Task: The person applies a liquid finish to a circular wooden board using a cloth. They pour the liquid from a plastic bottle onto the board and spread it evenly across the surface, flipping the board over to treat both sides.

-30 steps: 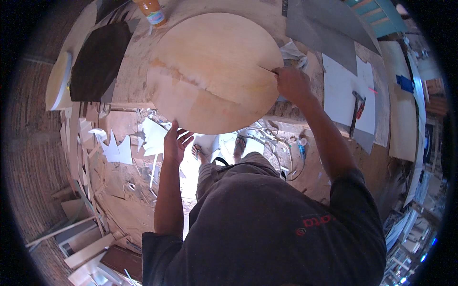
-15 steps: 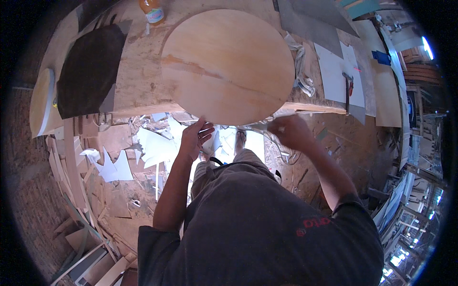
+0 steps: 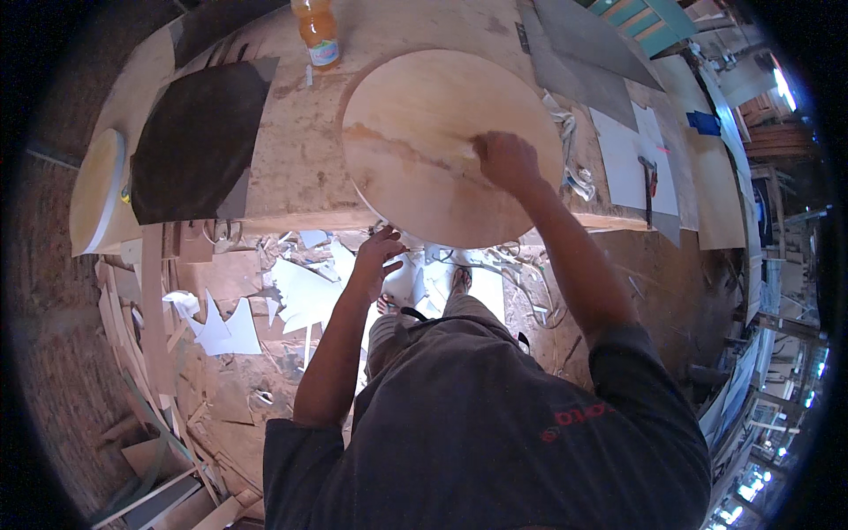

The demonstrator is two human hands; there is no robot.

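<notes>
A round light-wooden board lies on the workbench, reaching its front edge, with a brown streak across it and a pale strip along its lower-left rim. My right hand is closed over the board's middle, at the streak; what its fingers hold is too small to make out. My left hand is at the board's lower-left edge, fingertips at the rim, fingers apart and slightly curved. Crumpled pale material lies beside the board's right edge.
An orange-filled bottle stands behind. A dark sheet and round piece lie left; grey and white sheets with a hammer lie right. White offcuts and scraps litter the floor around my feet.
My right hand has moved from the right rim, down past the front edge, then onto the board's middle. The board and left hand appear further right in the picture, as the view shifted.
</notes>
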